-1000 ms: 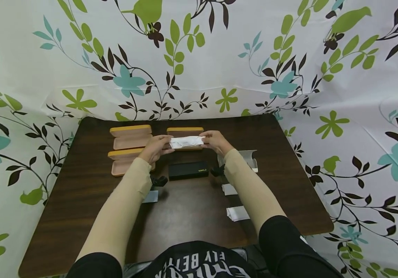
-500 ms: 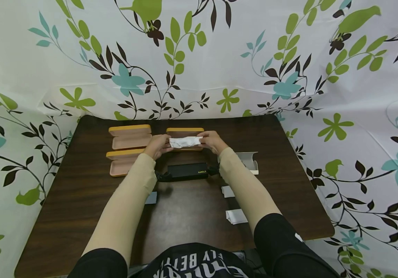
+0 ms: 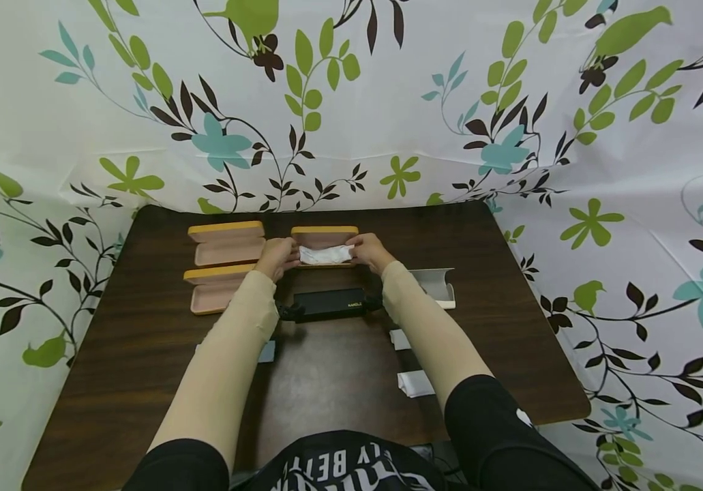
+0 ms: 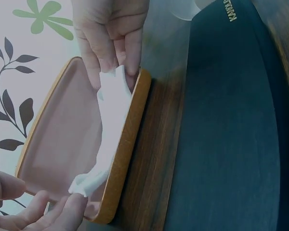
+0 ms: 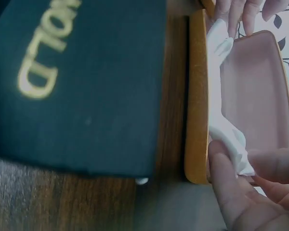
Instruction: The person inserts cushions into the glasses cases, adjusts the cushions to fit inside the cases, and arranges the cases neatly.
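A folded white cloth [image 3: 325,255] is held at both ends over the bottom half of a glasses case [image 3: 324,237], which stands lid up at the back of the table. Orange-yellow outside, the case has a pale pink lining. My left hand [image 3: 277,258] pinches the cloth's left end; its fingertips lie close to the case's rim in the left wrist view. At the other end my right hand [image 5: 260,187] holds the cloth between thumb and finger. The cloth lies partly down inside the case and sags along its front wall.
Two more open glasses cases [image 3: 228,254] stand to the left. In front is a black box [image 3: 329,304] with gold lettering. A white open case [image 3: 437,286], white folded cloths [image 3: 415,383] and a blue-grey cloth [image 3: 267,352] lie on the brown table [image 3: 326,395].
Both hands have lowered the white cloth slightly toward me and down into the glasses case. Both keep their hold on its ends.
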### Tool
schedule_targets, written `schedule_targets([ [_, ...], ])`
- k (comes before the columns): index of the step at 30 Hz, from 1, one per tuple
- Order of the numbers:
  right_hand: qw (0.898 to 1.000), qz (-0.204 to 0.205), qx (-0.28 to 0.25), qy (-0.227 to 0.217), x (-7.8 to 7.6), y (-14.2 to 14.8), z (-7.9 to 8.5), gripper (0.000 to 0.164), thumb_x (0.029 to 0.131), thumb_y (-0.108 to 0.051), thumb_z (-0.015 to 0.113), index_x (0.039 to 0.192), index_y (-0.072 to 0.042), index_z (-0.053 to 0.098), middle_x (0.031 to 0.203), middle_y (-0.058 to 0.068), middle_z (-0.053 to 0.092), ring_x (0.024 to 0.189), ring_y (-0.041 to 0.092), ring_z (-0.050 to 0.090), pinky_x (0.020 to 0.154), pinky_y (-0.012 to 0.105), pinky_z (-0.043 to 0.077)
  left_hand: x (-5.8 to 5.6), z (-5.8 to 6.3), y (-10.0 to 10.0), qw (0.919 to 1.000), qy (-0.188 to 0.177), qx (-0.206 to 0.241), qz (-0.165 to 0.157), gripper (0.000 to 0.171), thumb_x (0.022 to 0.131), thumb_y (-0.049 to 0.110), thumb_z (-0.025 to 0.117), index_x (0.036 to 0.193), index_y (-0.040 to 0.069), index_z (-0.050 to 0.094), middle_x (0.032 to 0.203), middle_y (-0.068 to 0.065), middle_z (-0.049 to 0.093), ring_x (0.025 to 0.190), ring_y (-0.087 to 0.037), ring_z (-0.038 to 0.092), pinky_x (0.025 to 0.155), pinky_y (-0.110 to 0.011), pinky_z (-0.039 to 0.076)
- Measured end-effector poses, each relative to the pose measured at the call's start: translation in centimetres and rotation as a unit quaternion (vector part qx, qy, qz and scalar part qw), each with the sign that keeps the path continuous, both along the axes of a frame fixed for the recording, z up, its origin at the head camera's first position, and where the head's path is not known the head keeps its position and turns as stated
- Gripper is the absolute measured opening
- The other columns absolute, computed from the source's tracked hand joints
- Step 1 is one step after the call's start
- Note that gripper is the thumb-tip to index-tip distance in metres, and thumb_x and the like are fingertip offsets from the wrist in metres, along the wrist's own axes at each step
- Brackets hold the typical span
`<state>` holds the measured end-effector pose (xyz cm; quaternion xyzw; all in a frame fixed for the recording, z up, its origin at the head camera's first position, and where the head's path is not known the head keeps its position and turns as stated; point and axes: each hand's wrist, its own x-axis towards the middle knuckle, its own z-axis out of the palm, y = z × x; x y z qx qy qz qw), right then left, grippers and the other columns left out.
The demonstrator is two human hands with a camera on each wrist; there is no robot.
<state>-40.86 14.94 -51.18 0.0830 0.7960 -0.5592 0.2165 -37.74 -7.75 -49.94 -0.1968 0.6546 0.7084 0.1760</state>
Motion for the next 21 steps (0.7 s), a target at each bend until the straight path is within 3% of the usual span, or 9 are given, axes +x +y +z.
schedule_targets([
  [4,0.999,0.012,0.023,0.028,0.1,0.1,0.0,0.037,0.094,0.008,0.050,0.130,0.003,0.056,0.132,0.020,0.049,0.100,0.030,0.059,0.090,0.043,0.053,0.1,0.0,0.0,0.9998,0.019,-0.010,0.000,0.035,0.102,0.018,0.038,0.131,0.000,0.046,0.101,-0.013,0.051,0.095,-0.027,0.053,0.099,-0.044,0.047],
  [7,0.998,0.019,0.042,0.042,0.2,0.3,0.0,0.039,0.094,0.006,0.049,0.133,0.002,0.054,0.133,0.019,0.050,0.097,0.030,0.058,0.087,0.043,0.053,0.2,0.0,0.0,0.9993,0.029,-0.022,0.000,0.025,0.101,0.017,0.038,0.119,0.001,0.047,0.089,-0.011,0.047,0.083,-0.027,0.048,0.097,-0.049,0.045],
  [11,0.996,0.021,0.068,0.051,0.3,0.3,0.2,0.038,0.095,0.002,0.049,0.133,0.001,0.054,0.136,0.016,0.051,0.103,0.027,0.055,0.084,0.037,0.051,0.1,-0.1,-0.1,0.9988,0.038,-0.031,0.000,0.016,0.101,0.016,0.038,0.100,0.003,0.048,0.091,-0.014,0.047,0.083,-0.032,0.048,0.094,-0.052,0.044],
  [16,0.992,0.019,0.107,0.071,0.6,0.0,0.7,0.039,0.095,0.001,0.046,0.132,0.000,0.057,0.139,0.015,0.050,0.122,0.026,0.048,0.094,0.036,0.046,0.0,0.0,-0.2,0.9983,0.048,-0.031,0.004,0.029,0.100,0.014,0.038,0.072,0.013,0.039,0.076,-0.012,0.045,0.072,-0.030,0.045,0.088,-0.052,0.045],
  [19,0.990,0.021,0.121,0.075,0.7,-0.1,0.9,0.039,0.096,0.000,0.044,0.132,0.000,0.056,0.141,0.015,0.049,0.129,0.027,0.045,0.101,0.039,0.044,-0.1,0.2,-0.3,0.9984,0.047,-0.032,0.005,0.032,0.101,0.015,0.039,0.069,0.016,0.035,0.072,-0.008,0.044,0.071,-0.028,0.047,0.084,-0.050,0.045],
  [21,0.988,0.017,0.132,0.076,0.8,0.0,1.1,0.039,0.096,-0.001,0.043,0.133,0.000,0.056,0.141,0.015,0.050,0.132,0.027,0.043,0.104,0.040,0.044,-0.1,0.4,-0.3,0.9978,0.052,-0.041,-0.001,0.026,0.102,0.017,0.037,0.077,0.013,0.045,0.083,-0.010,0.050,0.080,-0.027,0.050,0.086,-0.048,0.046],
])
